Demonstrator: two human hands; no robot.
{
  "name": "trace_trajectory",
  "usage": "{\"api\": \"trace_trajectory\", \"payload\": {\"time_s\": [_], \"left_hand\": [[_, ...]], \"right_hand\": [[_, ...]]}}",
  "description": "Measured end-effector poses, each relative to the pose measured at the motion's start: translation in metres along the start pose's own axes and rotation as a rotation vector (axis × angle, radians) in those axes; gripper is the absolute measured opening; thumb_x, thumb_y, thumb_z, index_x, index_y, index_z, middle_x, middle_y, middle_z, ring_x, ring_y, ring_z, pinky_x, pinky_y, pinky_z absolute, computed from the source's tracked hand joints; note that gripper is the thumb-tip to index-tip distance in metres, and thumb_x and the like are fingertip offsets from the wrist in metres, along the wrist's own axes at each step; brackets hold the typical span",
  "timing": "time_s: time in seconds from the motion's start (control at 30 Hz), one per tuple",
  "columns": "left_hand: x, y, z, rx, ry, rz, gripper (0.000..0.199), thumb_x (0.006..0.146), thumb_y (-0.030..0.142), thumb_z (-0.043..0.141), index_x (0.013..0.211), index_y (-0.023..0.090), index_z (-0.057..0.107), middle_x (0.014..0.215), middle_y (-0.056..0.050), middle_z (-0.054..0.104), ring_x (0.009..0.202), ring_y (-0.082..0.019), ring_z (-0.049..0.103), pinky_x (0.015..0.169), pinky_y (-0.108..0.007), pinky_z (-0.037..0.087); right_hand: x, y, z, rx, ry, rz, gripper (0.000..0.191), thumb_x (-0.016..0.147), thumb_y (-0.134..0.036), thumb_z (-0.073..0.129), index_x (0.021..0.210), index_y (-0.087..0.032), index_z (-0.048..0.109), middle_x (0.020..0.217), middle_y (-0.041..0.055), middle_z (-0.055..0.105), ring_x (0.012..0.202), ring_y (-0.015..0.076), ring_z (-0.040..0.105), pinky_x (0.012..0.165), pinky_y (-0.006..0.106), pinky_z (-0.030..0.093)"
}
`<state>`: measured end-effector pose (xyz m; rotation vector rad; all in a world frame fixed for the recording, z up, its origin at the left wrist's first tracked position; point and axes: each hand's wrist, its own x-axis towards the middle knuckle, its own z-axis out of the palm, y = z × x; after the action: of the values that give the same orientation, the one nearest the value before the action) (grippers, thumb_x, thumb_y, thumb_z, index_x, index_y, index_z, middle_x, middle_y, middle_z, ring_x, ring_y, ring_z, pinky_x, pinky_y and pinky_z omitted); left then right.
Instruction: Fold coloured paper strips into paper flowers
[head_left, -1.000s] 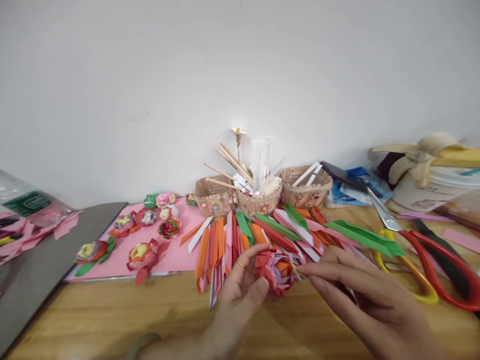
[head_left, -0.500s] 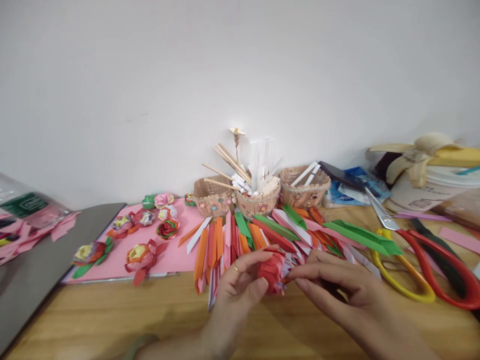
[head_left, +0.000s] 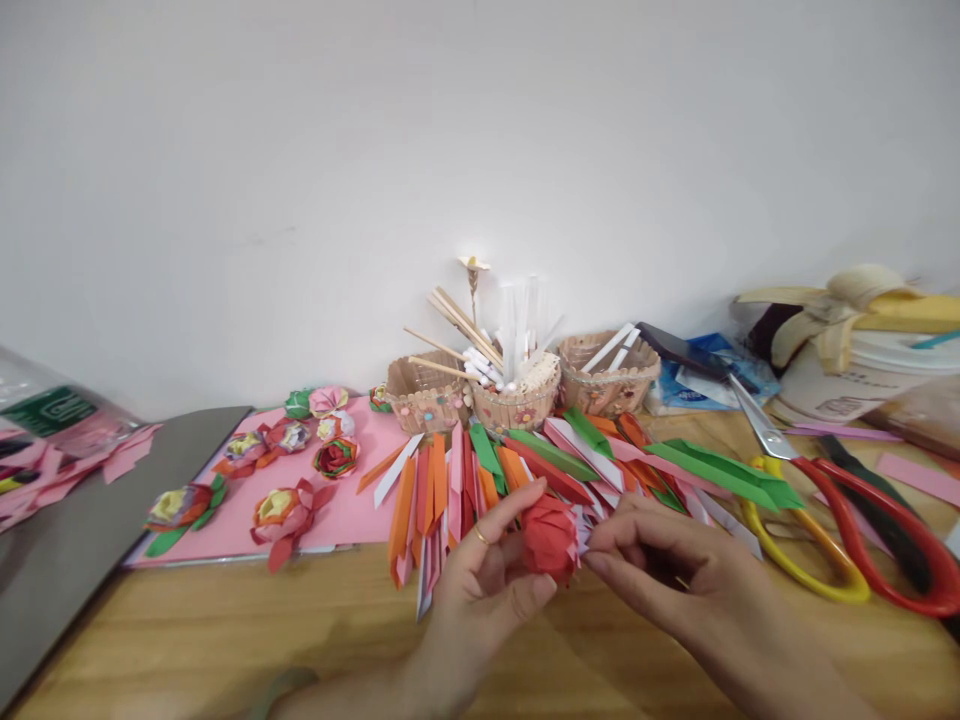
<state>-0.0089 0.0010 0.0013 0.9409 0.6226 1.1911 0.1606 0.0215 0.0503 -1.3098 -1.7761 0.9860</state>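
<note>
A red folded-paper flower [head_left: 551, 538] with pale purple petals at its right side is held just above the front of the wooden table. My left hand [head_left: 486, 590], with a ring on one finger, curls around the flower from the left, thumb below and fingertips above. From the right, the thumb and forefinger of my right hand [head_left: 667, 575] pinch the pale purple edge of the flower. Behind both hands lies a fan of folded paper strips [head_left: 431, 490] in orange, red, pink, white and green.
Finished paper flowers [head_left: 281, 515] rest on a pink sheet [head_left: 217, 535] to the left. Three small decorated baskets [head_left: 517, 410] stand by the wall, with sticks in them. Scissors [head_left: 847, 500] with red and yellow handles lie at right, near a banana peel [head_left: 870, 290].
The flower has turned in my left hand, so more of its red side faces me. My left fingers have loosened and shifted slightly; my right hand stays at its right edge.
</note>
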Motion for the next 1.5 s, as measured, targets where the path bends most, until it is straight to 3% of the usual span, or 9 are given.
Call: {"api": "trace_trajectory", "payload": {"time_s": [0.23, 0.47, 0.73, 0.93, 1.2, 1.5], "left_hand": [[0.0, -0.004, -0.002, 0.05, 0.091, 0.028, 0.033, 0.078, 0.029, 0.069, 0.111, 0.032, 0.064, 0.119, 0.0, 0.065, 0.114, -0.015, 0.055, 0.096, -0.023, 0.041], [0.0, 0.0, 0.0, 0.003, -0.007, 0.021, 0.042, 0.08, 0.022, 0.067, 0.119, 0.032, 0.058, 0.117, -0.002, 0.066, 0.105, -0.015, 0.061, 0.091, -0.024, 0.047], [-0.001, -0.003, 0.0, 0.075, 0.034, 0.064, 0.042, 0.077, 0.024, 0.07, 0.117, 0.034, 0.06, 0.12, 0.0, 0.063, 0.107, -0.015, 0.06, 0.091, -0.023, 0.047], [-0.002, -0.004, 0.0, 0.092, 0.059, 0.07, 0.042, 0.076, 0.026, 0.07, 0.116, 0.034, 0.061, 0.126, -0.002, 0.057, 0.112, -0.018, 0.057, 0.093, -0.026, 0.047], [-0.002, -0.002, 0.001, 0.115, 0.064, 0.075, 0.041, 0.075, 0.028, 0.07, 0.115, 0.034, 0.062, 0.124, -0.003, 0.056, 0.11, -0.02, 0.057, 0.093, -0.029, 0.047], [-0.002, -0.001, 0.003, 0.097, 0.018, 0.078, 0.039, 0.076, 0.028, 0.07, 0.113, 0.035, 0.063, 0.121, -0.001, 0.058, 0.107, -0.018, 0.058, 0.09, -0.027, 0.048]], "right_hand": [[-0.006, 0.002, 0.0, -0.071, 0.023, -0.149, 0.017, 0.077, -0.023, 0.056, 0.064, -0.023, 0.066, 0.059, 0.0003, 0.057, 0.052, 0.0126, 0.054, 0.044, 0.022, 0.041], [-0.009, 0.006, -0.003, -0.148, 0.033, -0.205, 0.016, 0.082, -0.022, 0.054, 0.078, -0.024, 0.069, 0.065, 0.0011, 0.06, 0.053, 0.0121, 0.052, 0.042, 0.021, 0.04], [-0.006, 0.001, -0.003, -0.11, 0.009, -0.126, 0.017, 0.079, -0.025, 0.054, 0.067, -0.023, 0.066, 0.06, -0.0001, 0.056, 0.053, 0.0131, 0.052, 0.046, 0.023, 0.04], [-0.004, 0.002, -0.001, -0.104, -0.022, -0.072, 0.015, 0.079, -0.028, 0.055, 0.071, -0.022, 0.067, 0.06, -0.0005, 0.055, 0.054, 0.0132, 0.051, 0.047, 0.024, 0.039], [-0.008, 0.001, -0.005, -0.159, -0.06, -0.198, 0.018, 0.082, -0.024, 0.054, 0.069, -0.023, 0.066, 0.062, 0.0002, 0.057, 0.051, 0.0115, 0.048, 0.042, 0.022, 0.036], [-0.002, -0.006, -0.005, -0.102, -0.097, -0.196, 0.021, 0.079, -0.022, 0.053, 0.064, -0.021, 0.067, 0.058, 0.001, 0.059, 0.052, 0.0127, 0.054, 0.045, 0.022, 0.042]]}}
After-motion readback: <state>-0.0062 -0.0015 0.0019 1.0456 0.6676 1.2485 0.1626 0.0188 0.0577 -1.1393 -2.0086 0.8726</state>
